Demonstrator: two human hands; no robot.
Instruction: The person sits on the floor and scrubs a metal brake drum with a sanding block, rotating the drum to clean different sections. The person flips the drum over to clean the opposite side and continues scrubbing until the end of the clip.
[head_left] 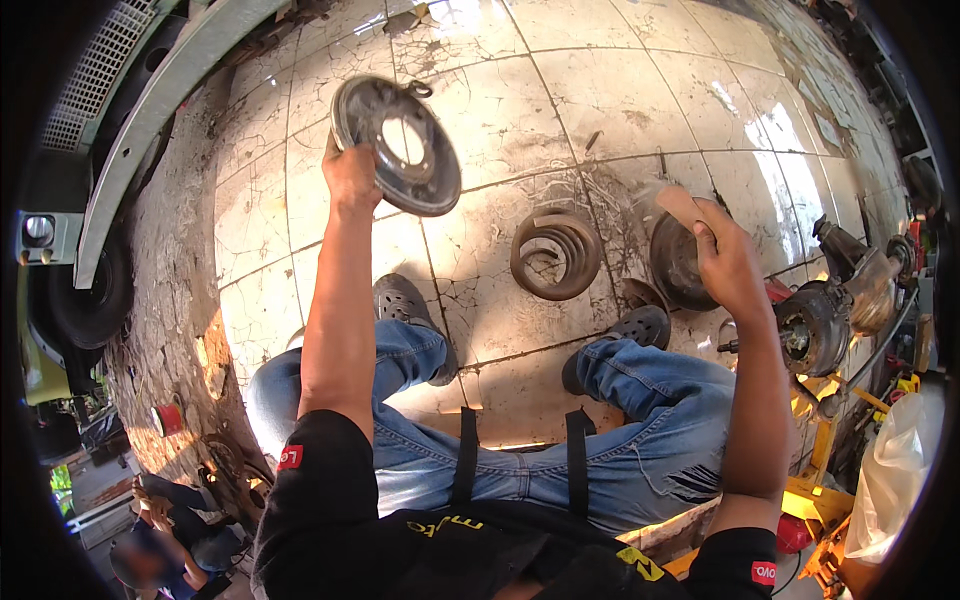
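Observation:
My left hand (352,178) is closed on the edge of a round dark metal plate (436,160) with a large hole in its middle, raised and tilted over the floor. The plate looks like a brake backing plate. On the right, my right hand (722,248) pinches a flat tan piece (681,205) with a rounded end; its material is hard to make out. Below that hand a dark round metal part (677,262), partly covered by it, rests on the tiles. Between my hands a rusty coil spring (558,288) lies on the floor, touched by neither hand.
Cracked, stained tiles (480,110) cover the floor. At right stand a hub assembly (812,332), a yellow metal frame (822,440) and a plastic bag (893,480). A vehicle's bumper (135,110) borders the left. Another person (175,535) sits at lower left.

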